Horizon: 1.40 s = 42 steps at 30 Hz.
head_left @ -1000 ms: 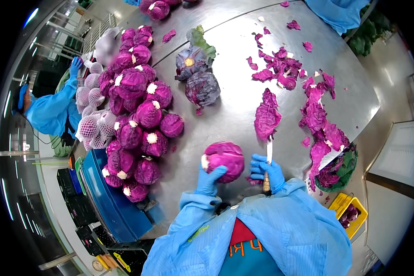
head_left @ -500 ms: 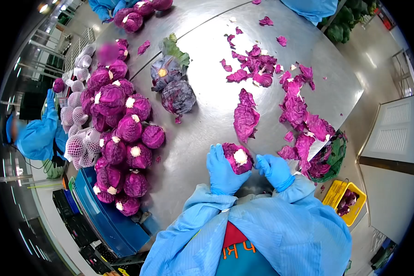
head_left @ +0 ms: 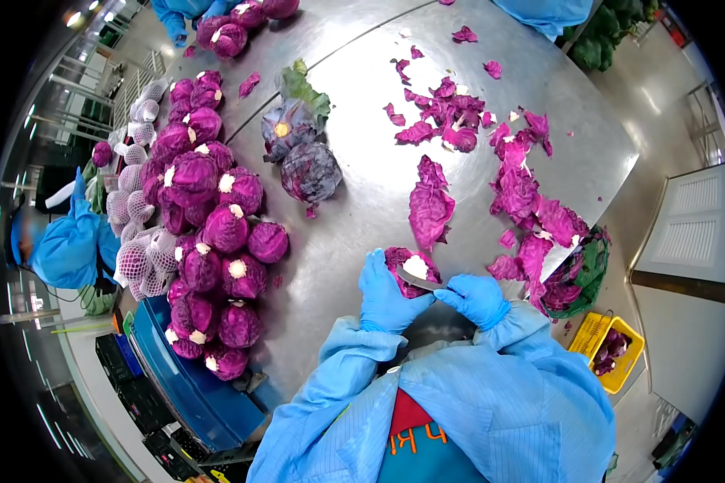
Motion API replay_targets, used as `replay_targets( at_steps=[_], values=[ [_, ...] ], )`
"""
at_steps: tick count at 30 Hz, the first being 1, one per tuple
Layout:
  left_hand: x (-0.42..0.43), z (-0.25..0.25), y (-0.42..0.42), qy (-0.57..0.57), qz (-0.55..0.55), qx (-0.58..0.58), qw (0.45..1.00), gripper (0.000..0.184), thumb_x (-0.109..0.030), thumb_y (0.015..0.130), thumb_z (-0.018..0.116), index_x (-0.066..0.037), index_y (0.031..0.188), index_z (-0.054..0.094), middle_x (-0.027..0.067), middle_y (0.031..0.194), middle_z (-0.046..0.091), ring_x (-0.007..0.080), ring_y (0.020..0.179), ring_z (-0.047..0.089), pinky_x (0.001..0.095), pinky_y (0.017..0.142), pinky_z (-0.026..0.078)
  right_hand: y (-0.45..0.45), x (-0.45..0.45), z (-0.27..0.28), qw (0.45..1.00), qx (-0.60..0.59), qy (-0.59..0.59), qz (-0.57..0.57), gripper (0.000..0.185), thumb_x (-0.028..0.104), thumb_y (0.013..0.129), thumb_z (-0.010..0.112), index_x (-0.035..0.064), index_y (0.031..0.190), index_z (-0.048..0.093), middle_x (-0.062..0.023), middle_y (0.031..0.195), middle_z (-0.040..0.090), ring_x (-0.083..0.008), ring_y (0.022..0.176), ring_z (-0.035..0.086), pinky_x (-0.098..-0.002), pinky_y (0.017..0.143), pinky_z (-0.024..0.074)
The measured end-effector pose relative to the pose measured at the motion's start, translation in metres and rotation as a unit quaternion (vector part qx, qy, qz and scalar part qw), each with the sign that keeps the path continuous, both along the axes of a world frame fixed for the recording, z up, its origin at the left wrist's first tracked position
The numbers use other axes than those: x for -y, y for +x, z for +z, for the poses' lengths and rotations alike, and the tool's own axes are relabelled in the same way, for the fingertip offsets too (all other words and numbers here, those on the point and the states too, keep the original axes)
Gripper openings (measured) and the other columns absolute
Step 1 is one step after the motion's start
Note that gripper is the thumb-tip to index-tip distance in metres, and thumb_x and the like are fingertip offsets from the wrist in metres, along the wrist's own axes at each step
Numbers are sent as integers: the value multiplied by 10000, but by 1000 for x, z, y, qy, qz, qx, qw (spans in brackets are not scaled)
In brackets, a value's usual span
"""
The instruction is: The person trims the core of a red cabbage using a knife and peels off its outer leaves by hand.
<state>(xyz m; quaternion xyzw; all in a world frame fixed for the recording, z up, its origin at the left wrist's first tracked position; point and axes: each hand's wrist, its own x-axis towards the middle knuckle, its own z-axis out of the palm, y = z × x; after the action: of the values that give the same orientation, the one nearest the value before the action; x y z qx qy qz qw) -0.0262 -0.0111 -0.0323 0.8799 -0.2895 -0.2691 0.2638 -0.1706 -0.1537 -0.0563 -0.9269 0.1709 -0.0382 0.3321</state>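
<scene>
Grasping cabbage [head_left: 394, 259] left, knife [head_left: 419, 281] right, gloved hands [head_left: 387, 303] [head_left: 478, 301] over a shiny metal table [head_left: 330, 266], yellow crate [head_left: 586, 334] beside pale floor [head_left: 652, 105].

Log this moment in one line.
left hand: holding purple cabbage; right hand: holding knife at white stem end; loose leaves: on table

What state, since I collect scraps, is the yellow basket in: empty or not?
Not empty: the yellow basket holds purple pieces; depth unclear.

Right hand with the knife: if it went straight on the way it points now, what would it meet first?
Most likely the purple cabbage in the left hand: the knife blade appears across its pale stem end, though contact is unclear.
</scene>
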Motion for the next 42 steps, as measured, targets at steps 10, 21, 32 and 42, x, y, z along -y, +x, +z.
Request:
replay_targets(
  at_steps=[10,21,32,42],
  values=[
    [12,14,-26,10,-32,141,989,1104,-399,534,868,68,1371,322,297,1338,406,441,1260,391,498,1070,320,45,45,4,974,-200,74,-71,651,641,942,325,91,900,671,-205,871,662,-413,846,631,-514,757,479],
    [-29,-10,-5,-89,6,-1,996,1245,-444,534,885,54,1446,199,298,1423,326,460,1355,285,526,1111,237,9,13,-8,983,-28,179,29,455,506,918,550,98,745,653,-101,719,657,-313,658,638,-405,606,496],
    [-23,-7,-13,-100,8,103,990,1099,-359,526,904,26,1375,319,243,1312,433,409,1202,462,462,1028,380,25,34,-30,954,-47,259,145,487,519,946,504,98,747,646,-95,668,644,-280,603,625,-374,596,490],
    [-11,-6,-6,-29,39,-19,999,1237,-446,540,878,49,1444,194,300,1428,306,449,1329,321,518,1097,274,49,27,3,972,-176,121,97,593,562,977,375,103,718,647,-103,608,628,-310,597,633,-401,610,511]
  ],
)
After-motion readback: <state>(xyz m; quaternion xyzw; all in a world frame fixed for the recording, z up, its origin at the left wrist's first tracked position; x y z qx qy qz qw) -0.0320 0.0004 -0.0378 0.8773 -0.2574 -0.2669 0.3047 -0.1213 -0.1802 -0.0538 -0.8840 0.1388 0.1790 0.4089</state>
